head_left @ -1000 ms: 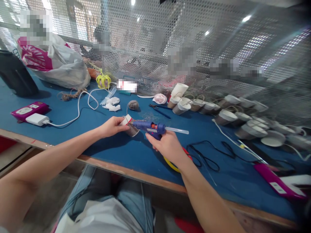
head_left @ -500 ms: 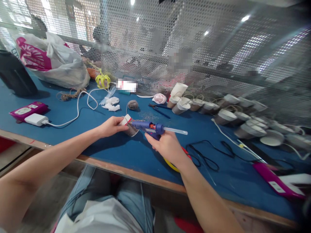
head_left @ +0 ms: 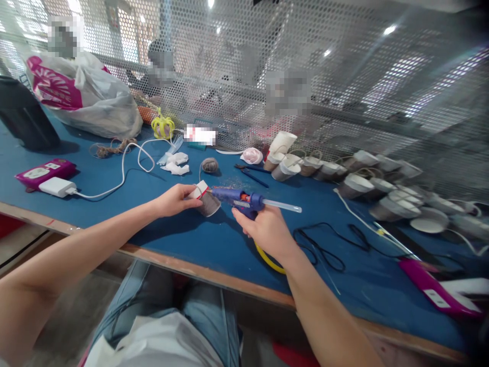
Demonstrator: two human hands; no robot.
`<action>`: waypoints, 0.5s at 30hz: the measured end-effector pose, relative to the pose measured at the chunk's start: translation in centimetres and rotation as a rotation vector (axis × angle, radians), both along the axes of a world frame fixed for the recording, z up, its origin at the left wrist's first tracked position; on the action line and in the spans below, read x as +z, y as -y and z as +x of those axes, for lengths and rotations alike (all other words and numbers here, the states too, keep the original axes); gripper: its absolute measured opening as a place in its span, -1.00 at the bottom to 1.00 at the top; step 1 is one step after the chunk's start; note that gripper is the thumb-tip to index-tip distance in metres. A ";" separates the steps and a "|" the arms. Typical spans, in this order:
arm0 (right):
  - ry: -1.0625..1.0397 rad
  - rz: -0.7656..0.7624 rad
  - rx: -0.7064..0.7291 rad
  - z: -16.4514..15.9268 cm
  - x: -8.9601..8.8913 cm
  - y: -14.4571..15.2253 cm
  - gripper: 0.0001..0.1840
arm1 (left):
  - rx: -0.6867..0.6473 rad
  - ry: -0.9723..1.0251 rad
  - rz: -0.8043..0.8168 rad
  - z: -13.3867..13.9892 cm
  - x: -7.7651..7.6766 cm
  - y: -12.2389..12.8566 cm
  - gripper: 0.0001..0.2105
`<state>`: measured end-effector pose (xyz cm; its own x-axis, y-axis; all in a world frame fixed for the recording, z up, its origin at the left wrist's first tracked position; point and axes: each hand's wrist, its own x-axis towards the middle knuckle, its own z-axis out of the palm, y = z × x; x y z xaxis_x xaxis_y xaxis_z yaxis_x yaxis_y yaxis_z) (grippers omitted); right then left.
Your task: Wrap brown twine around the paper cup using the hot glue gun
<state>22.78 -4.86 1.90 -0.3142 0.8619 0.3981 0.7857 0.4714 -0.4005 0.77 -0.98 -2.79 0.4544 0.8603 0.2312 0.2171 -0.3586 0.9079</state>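
My left hand [head_left: 179, 199] grips a small paper cup [head_left: 208, 202] lying tilted on its side, its lower part wrapped in grey-brown twine and its other part white with a red line. In my right hand [head_left: 266, 224] is a blue glue gun [head_left: 239, 198], with a clear glue stick [head_left: 284, 206] poking out of its back. The gun's nozzle points left at the cup, just beside its wrapped side; whether it touches, I cannot tell. Behind the cup lies a ball of grey twine [head_left: 210, 165], with a strand running toward the cup.
Pliers [head_left: 252, 174] lie behind the gun. Several twine-wrapped cups [head_left: 355, 184] stand at the back right. A black cord [head_left: 324, 250], a yellow ring [head_left: 268, 261] and a purple power strip [head_left: 435, 288] are on the right. At left are a plastic bag [head_left: 95, 102], a dark bottle [head_left: 26, 114] and a white cable [head_left: 122, 178].
My right hand has drawn the glue gun a little to the right, and more of the cup's wrapped side shows. My left hand stays on the cup.
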 end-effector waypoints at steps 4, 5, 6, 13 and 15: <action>-0.030 -0.094 -0.011 0.0 0.3 0.4 -0.76 | 0.015 -0.026 0.014 -0.1 -0.1 0.1 -0.80; -0.052 -0.126 -0.026 0.1 0.6 0.5 -0.74 | 0.018 -0.032 0.014 -0.1 -0.1 0.1 -0.80; -0.081 -0.160 -0.043 0.1 0.9 0.6 -0.72 | 0.019 -0.037 0.012 -0.1 0.0 0.2 -0.80; -0.193 -0.414 -0.044 1.1 3.3 -0.4 -0.66 | 0.006 -0.140 -0.017 0.1 1.0 -0.2 -0.80; -0.190 -0.448 -0.046 1.2 3.6 -1.0 -0.63 | -0.021 -0.178 -0.039 0.1 1.5 -0.6 -0.80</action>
<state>24.02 -3.83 5.54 -0.2292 0.9729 0.0316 0.6949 0.1863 -0.6946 0.88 -0.40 -1.25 0.5032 0.8568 0.1124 0.3685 -0.3304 0.8689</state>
